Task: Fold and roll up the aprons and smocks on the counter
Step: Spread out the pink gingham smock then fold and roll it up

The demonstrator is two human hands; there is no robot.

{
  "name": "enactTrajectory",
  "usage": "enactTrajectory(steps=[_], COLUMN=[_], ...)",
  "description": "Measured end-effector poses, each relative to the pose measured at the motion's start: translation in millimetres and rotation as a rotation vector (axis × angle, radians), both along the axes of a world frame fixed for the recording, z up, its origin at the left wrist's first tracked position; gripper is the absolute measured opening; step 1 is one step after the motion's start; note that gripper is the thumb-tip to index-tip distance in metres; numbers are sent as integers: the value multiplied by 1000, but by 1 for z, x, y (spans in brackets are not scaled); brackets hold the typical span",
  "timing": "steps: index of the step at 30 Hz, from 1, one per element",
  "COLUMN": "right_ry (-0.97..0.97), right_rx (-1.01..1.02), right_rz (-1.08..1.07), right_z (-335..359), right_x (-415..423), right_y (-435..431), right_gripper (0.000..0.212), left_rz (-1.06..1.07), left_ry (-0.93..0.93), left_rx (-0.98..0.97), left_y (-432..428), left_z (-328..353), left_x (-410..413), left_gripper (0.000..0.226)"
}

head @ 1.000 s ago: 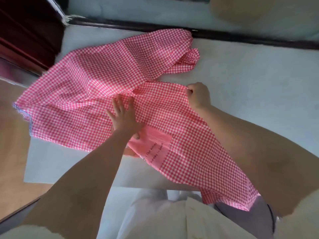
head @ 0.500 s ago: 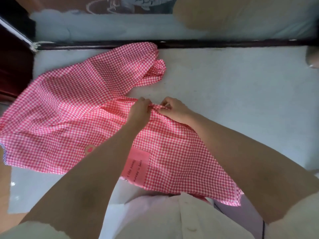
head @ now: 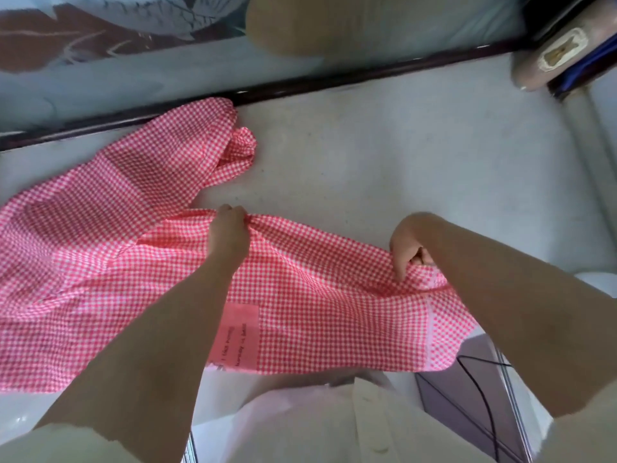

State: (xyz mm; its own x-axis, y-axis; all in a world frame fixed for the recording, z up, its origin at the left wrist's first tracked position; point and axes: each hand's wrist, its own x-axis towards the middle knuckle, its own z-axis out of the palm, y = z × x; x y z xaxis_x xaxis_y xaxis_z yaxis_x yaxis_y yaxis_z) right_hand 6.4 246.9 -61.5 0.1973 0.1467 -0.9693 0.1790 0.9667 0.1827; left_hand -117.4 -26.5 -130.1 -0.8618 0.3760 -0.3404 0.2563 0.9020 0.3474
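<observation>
The pink patch [head: 240, 334] on the checked smock [head: 100, 262] carries two lines of writing, too blurred to read

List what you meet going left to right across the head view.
Spread smock → left hand gripping its edge → right hand gripping the same edge → brown object at the far right corner.
</observation>
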Motion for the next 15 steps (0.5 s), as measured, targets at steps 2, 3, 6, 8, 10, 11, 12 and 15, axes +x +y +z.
enactTrajectory(steps=[2, 3, 6, 8, 10, 11, 12, 15], right_ry=[78, 244, 1052, 1321, 1389, 1409, 1442, 1535], right_rx=[128, 195, 446, 459, 317, 259, 232, 286], right_rz=[-28, -62, -98, -108, -234, -320, -373, -444], right_z=[11, 16, 18, 12, -10, -20, -29, -44], right_x=[-10, -16, -35, -42, -37, -29, -21, 5], right_y=[17, 23, 40, 44, 47, 48, 49, 46], right_gripper=[28, 18, 27, 34, 53, 69, 82, 88], left_rz=[-19, -11, 65, 116, 171, 199, 225, 266], left_ry=[-8, -9, -5, 9, 9, -1, -13, 22], left_rx=[-21, -42, -92, -113, -75, -25, 21, 115], left_y=[7, 11, 19, 21, 22, 24, 28, 37], left_z=[1, 1, 5, 6, 8, 9, 10, 12], left_x=[7, 10, 14, 8, 4, 5, 6, 15], left_gripper=[19, 21, 22, 22, 25, 29, 37, 64])
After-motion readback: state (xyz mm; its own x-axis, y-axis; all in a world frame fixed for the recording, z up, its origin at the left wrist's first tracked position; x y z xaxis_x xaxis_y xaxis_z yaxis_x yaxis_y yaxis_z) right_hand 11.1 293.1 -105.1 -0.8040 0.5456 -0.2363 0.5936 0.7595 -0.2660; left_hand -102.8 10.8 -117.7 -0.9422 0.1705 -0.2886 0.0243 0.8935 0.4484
